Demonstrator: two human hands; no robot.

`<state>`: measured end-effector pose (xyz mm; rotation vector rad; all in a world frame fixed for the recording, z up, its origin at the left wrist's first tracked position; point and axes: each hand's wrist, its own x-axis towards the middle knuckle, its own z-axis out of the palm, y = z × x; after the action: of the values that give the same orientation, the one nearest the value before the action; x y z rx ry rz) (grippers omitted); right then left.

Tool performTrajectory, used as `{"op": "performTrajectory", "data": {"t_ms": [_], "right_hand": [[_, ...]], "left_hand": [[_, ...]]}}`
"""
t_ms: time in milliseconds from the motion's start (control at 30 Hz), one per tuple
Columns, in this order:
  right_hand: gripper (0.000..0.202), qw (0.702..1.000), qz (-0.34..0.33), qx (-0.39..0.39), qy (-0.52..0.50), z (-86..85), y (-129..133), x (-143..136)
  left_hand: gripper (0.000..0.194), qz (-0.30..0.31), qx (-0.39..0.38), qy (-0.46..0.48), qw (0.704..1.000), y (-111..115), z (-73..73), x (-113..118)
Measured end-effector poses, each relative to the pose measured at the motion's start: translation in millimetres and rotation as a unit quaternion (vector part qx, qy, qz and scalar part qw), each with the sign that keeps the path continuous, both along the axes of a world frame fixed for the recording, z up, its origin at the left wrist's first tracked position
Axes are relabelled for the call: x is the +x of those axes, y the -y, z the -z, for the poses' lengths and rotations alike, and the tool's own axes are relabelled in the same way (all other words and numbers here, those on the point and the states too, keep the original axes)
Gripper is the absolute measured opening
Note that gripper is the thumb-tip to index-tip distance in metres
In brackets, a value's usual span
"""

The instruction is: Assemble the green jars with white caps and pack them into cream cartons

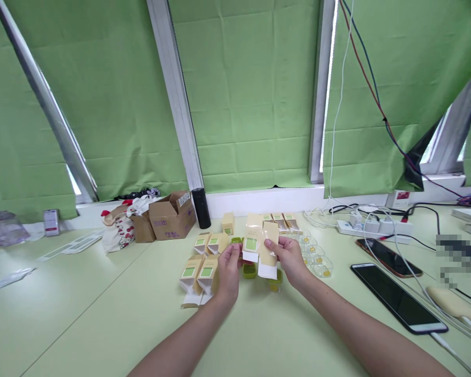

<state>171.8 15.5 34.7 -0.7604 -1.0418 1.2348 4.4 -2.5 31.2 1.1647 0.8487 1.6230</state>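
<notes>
currently, i'm seeing a white-framed phone [398, 297] lying rightward on the table [113, 324]. my right hand [292, 259] is gripping a beige carton [268, 242] above the table; my left hand [230, 267] is meeting its left side, but i can't tell whether it's pinching. green containers [249, 270] are sitting below, clear cups [316, 259] rightward, open cartons [207, 272] leftward. beyond, a cardboard box [171, 217] is resting beside a black cylinder [201, 208].

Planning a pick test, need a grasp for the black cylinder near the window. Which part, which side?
I'd wrap the fingers around the upper body of the black cylinder, coming from the front right. It stands on end, so its round side is exposed there; the cardboard box crowds its left and the white ledge lies behind.
</notes>
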Motion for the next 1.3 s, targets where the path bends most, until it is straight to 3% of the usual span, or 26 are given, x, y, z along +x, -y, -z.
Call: {"op": "performTrajectory", "data": {"t_ms": [133, 300, 433, 500, 600, 667, 733, 800, 900, 967, 1033, 1100, 1167, 1300], "right_hand": [[0.054, 1.0, -0.008, -0.005, -0.002, -4.3, 5.1, -4.2], [0.057, 0.998, -0.003, 0.052, 0.019, -8.8, 7.0, -8.0], [0.052, 0.988, 0.065, 0.121, 0.076, -5.8, 4.1, -8.0], [0.044, 0.975, 0.125, 0.13, 0.129, -1.1, 2.1, -5.6], [0.034, 0.961, 0.156, 0.126, 0.189, 8.2, -0.1, 1.5], [0.035, 0.955, 0.147, 0.145, 0.213, 15.2, -0.2, 8.2], [0.037, 0.949, 0.142, 0.156, 0.234, 22.0, 0.9, 15.4], [0.034, 0.942, 0.141, 0.151, 0.265, 27.8, 3.1, 21.5], [0.03, 0.927, 0.147, 0.136, 0.317, 33.2, 7.5, 26.1], [0.028, 0.917, 0.161, 0.12, 0.346, 34.1, 10.7, 26.3], [0.024, 0.908, 0.175, 0.105, 0.367, 33.2, 13.7, 25.4], [0.023, 0.906, 0.175, 0.101, 0.373, 31.3, 16.3, 24.3], [0.025, 0.91, 0.158, 0.106, 0.368, 29.2, 18.4, 23.8], [0.025, 0.918, 0.141, 0.101, 0.355, 26.1, 21.2, 25.3]], "left_hand": [[0.045, -0.011, 0.013, -0.036, 0.999, -0.8, -0.7, 0.9], [0.04, -0.059, 0.056, -0.069, 0.994, -5.3, 1.4, -2.8], [0.025, -0.13, 0.151, -0.155, 0.968, -6.7, -2.8, -11.3], [0.012, -0.184, 0.262, -0.228, 0.92, -5.1, -8.9, -16.6], [0.02, -0.25, 0.442, -0.355, 0.785, -0.8, -20.8, -24.3], [0.027, -0.286, 0.511, -0.423, 0.691, 2.2, -27.7, -28.2], [0.027, -0.309, 0.542, -0.471, 0.623, 4.3, -31.9, -30.7], [0.025, -0.324, 0.554, -0.496, 0.585, 5.1, -33.4, -31.9], [0.026, -0.336, 0.566, -0.507, 0.557, 3.4, -32.0, -32.4], [0.026, -0.339, 0.562, -0.506, 0.559, 0.0, -29.7, -32.6], [0.026, -0.338, 0.54, -0.494, 0.592, -5.2, -26.5, -32.8], [0.022, -0.329, 0.497, -0.462, 0.657, -12.0, -23.5, -32.9], [0.014, -0.317, 0.427, -0.412, 0.74, -19.6, -22.0, -32.7], [0.017, -0.276, 0.174, -0.323, 0.888, -40.3, -26.7, -31.2]]}}
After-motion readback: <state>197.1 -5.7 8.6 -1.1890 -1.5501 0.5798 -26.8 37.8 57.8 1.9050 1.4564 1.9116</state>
